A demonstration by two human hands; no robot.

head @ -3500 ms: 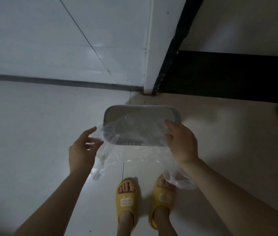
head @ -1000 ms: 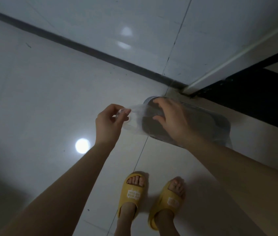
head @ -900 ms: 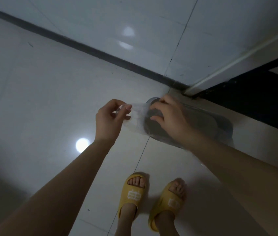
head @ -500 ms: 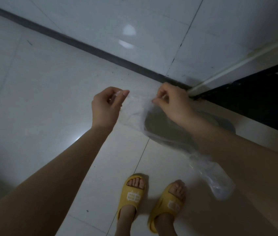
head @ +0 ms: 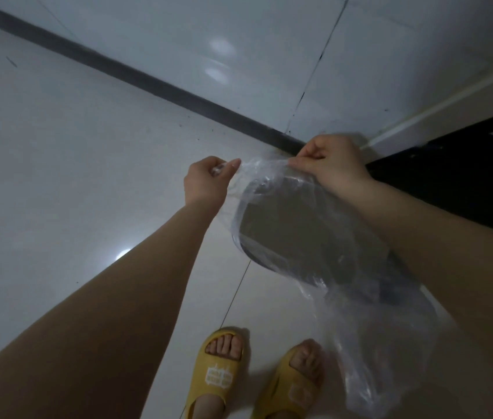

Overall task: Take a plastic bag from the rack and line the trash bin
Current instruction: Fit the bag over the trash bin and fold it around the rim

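Head view: left hand (head: 206, 182) and right hand (head: 331, 166) each pinch the top edge of the clear plastic bag (head: 369, 322), which hangs in front of the grey trash bin (head: 293, 237) on the tiled floor (head: 73, 176), near the wall's dark baseboard (head: 148, 83). Yellow slippers (head: 218, 373) stand just beside the bag's lower end.

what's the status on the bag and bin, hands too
Left hand and right hand both pinching the bag edge. Bag held over the bin, hanging loose, not lining it yet. Nothing in the way.
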